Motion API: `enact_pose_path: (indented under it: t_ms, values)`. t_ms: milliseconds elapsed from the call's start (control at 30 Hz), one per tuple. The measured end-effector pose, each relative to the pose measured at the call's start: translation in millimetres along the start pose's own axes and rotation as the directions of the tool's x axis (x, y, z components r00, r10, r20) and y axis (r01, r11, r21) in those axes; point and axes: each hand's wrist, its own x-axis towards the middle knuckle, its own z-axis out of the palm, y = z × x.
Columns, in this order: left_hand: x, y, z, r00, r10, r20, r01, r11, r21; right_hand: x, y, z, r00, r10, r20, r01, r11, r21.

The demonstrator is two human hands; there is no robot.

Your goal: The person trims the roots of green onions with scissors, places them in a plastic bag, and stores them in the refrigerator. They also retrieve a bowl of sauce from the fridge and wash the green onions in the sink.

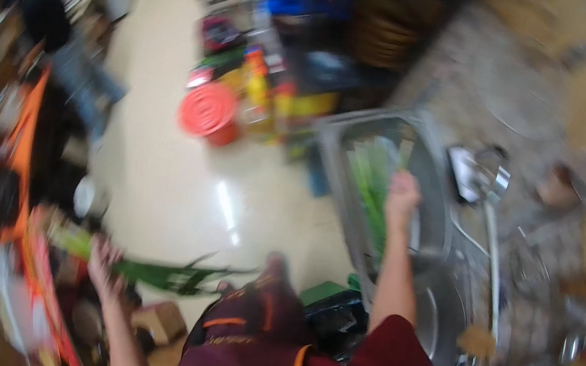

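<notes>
My left hand (106, 259) grips a bunch of long leafy greens (161, 274). Its pale stem end points to the left and its dark green leaves trail right, over the floor. My right hand (404, 193) reaches into a steel sink basin (443, 208), its fingers curled. A narrow tan piece (405, 149) shows just beyond those fingers, too blurred to identify or to tell if it is held. Beside that hand, long green stalks (366, 178) lie in the basin. The whole view is smeared by motion.
A second steel basin (430, 316) adjoins the first, with a pale faucet pipe (492, 263) alongside. A red lidded bucket (208, 113) stands on the floor (157, 160). Another person (80, 66) is at the far left, by an orange-edged counter (26, 138). Cardboard boxes (159, 320) lie low at my left.
</notes>
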Motion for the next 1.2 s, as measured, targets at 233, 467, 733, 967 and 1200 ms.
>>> enact_pose_path:
  t_ms: [233,467,733,967,1200]
  values:
    - [19,-11,31,0.974,0.114,0.196,-0.054,0.956,-0.289,25,26,10,0.986,0.061,0.156,-0.033,0.984,-0.174]
    - [12,-14,29,0.956,0.292,-0.016,-0.281,0.901,-0.33,-76,-207,22,0.809,-0.189,0.557,-0.015,0.94,0.341]
    - [8,-13,53,0.904,0.381,-0.194,-0.427,0.817,-0.387,-271,-272,74,-0.469,-0.326,0.821,-0.861,0.375,-0.343]
    - [-56,-61,40,0.974,0.196,-0.11,-0.225,0.864,-0.451,-250,-312,137,-0.127,-0.225,0.966,-0.913,-0.354,-0.202]
    - [-77,-54,11,0.993,0.082,-0.088,-0.116,0.85,-0.513,-253,-280,161,-0.111,0.127,0.986,-0.87,-0.491,-0.035]
